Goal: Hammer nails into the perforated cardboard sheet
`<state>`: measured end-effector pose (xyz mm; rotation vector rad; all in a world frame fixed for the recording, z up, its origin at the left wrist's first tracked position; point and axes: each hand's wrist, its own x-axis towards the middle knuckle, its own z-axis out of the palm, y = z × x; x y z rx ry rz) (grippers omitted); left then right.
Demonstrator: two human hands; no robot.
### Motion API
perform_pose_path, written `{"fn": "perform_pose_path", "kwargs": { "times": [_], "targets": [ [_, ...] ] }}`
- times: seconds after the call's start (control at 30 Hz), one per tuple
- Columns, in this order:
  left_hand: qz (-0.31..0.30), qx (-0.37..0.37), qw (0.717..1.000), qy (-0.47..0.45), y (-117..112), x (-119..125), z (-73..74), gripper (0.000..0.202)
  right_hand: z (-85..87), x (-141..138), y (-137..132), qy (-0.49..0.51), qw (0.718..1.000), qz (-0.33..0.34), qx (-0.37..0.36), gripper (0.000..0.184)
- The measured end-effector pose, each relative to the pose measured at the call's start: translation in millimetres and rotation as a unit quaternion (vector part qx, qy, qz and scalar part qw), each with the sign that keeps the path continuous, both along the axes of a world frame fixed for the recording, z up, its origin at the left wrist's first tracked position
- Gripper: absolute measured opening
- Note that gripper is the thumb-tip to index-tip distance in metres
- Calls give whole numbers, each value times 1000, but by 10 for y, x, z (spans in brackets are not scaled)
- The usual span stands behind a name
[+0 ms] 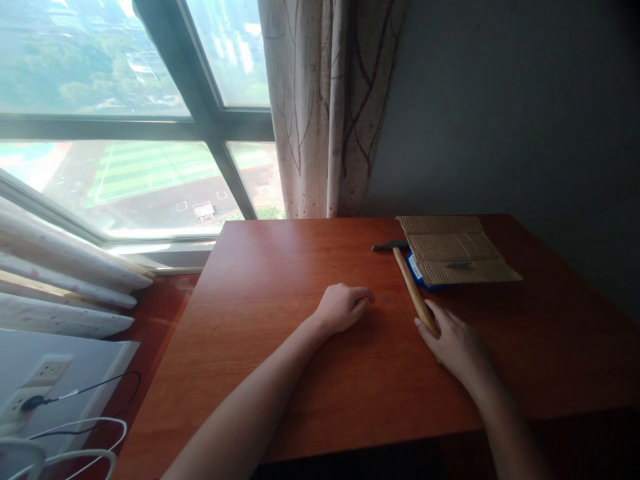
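Right hand point(453, 341), fingers pressed together, lies on the handle end of one hammer point(410, 287); left hand point(345, 307) curled, empty, on the surface point(300, 380); one cardboard sheet point(453, 250) beside its head

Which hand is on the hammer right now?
The right hand: it lies on the handle end of the hammer. The left hand rests loosely curled on the table, apart from it.
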<state>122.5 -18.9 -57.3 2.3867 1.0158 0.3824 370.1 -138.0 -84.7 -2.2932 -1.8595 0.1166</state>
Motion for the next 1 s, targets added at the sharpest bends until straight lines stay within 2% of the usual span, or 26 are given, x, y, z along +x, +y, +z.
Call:
{"fn": "perform_pose_path", "kwargs": {
  "times": [0.23, 0.47, 0.67, 0.8, 0.9, 1.0],
  "targets": [
    [13, 4, 1000, 4, 7, 19, -27, 33, -37, 37, 41, 59, 997, -19, 36, 51],
    [43, 15, 999, -4, -18, 22, -37, 31, 17, -102, 70, 235, 966, -83, 72, 60],
    [148, 2, 986, -83, -52, 31, -22, 35, 31, -503, -7, 382, 919, -45, 90, 55],
    [203, -28, 970, -130, -95, 49, -16, 51, 56, -887, -43, 463, 882, -19, 83, 53],
    [240, -26, 964, -111, -154, -16, 15, 63, 65, -1153, -60, 462, 882, 18, 86, 50],
    [298, 0, 953, -59, -227, -187, 76, 61, 85, -1350, -84, 410, 903, 84, 100, 49]
  ]
}}
